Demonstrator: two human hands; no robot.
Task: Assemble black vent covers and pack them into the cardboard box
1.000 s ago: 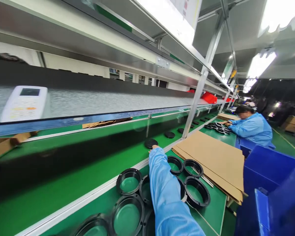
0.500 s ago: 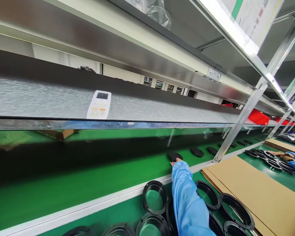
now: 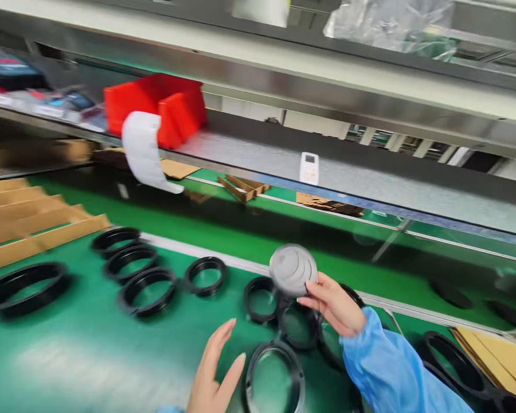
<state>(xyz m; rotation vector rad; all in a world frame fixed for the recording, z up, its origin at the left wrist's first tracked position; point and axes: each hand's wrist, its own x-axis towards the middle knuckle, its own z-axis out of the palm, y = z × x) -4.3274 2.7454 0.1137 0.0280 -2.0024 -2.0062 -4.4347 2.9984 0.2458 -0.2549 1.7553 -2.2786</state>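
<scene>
A round grey disc with curved ridges (image 3: 293, 269) is pinched at its lower right edge by my right hand (image 3: 333, 301), raised over the black rings. My left hand (image 3: 217, 367) hovers above the green table with thumb and fingers apart, holding nothing. Just to its right lies a black ring (image 3: 250, 378). Beneath the held disc are more black rings, among them one ring (image 3: 247, 298) partly behind it. Several black rings, such as this ring (image 3: 148, 310), lie to the left. Motion blurs the rings somewhat.
Cardboard dividers (image 3: 38, 229) stand at the left. Beyond a pale rail (image 3: 241, 263) runs a green belt with dark discs (image 3: 449, 292) on it. A low shelf holds a red bin (image 3: 183, 115) and a white remote control (image 3: 309, 168). Cardboard sheets (image 3: 499, 361) lie at right.
My right hand has come back from the belt, where it touched a dark disc, and now holds a disc over the rings. The view has swung left; my left hand has appeared.
</scene>
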